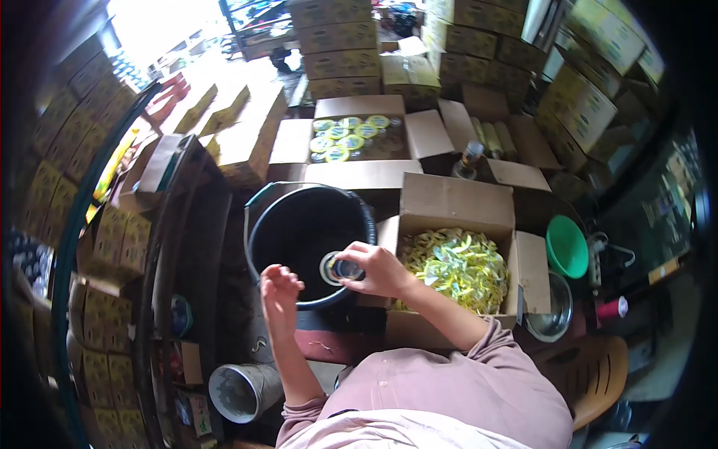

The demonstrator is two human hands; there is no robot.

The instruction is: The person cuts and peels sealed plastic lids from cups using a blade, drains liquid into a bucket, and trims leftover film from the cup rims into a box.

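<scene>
1. Background: stacked cartons (336,45) rise behind the work area; in front of them an open carton (357,107) contains rows of jars with yellow-green lids (351,141)
2. Right of centre: a second open carton (456,200) is filled with loose yellow-green strips (460,266); the right forearm crosses its near left part and hides some of them; a bottle-like container (467,163) stands behind it
3. Far right: a green bowl (567,247), a magenta spool (613,308) and a brown chair (594,374)
4. Lower left: a grey cylindrical container (239,393) lies below the large black bucket (288,224)
5. Right hand (380,268): thumb and fingers closed around a clear glass jar (347,269), tilted, with its pale rim towards the left, above the bucket's mouth
6. Left hand (280,295): raised, loosely open, fingers slightly curled, apart from the jar, near the bucket's rim; whether it touches the rim cannot be told
</scene>
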